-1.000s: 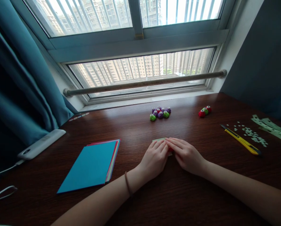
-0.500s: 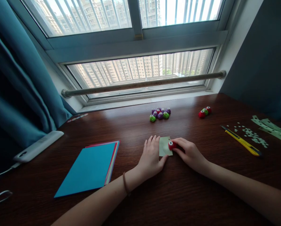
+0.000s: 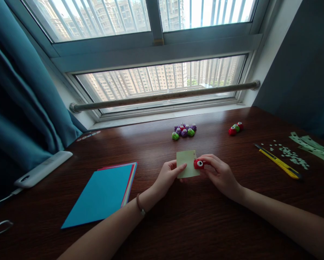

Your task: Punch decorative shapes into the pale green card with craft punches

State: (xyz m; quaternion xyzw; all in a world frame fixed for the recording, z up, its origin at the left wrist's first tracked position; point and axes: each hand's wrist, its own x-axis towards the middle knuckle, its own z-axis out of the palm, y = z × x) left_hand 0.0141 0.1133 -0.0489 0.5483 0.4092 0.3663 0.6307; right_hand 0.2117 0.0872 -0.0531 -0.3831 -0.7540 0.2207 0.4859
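A small pale green sheet of paper [image 3: 186, 169] is pinched in my left hand [image 3: 167, 177], the thumb on its face and fingers behind it. It is tilted up toward me off the table. My right hand [image 3: 220, 175] grips a small red craft punch [image 3: 198, 164] with a white round top. The punch sits at the paper's right edge; whether the edge is inside its slot I cannot tell. Tiny marks or holes show near the paper's upper right corner.
Several purple, green and red punches [image 3: 184, 130] cluster at the back; three more punches [image 3: 235, 128] stand right. A yellow utility knife [image 3: 278, 161], tiny paper cutouts [image 3: 292, 156] and punched strips [image 3: 312, 148] lie far right. Coloured sheets [image 3: 101, 195] and a white device [image 3: 44, 169] lie left.
My left hand has gone from lying flat on the paper to pinching it and lifting it off the table. The red punch has turned toward me, still at the paper's right edge.
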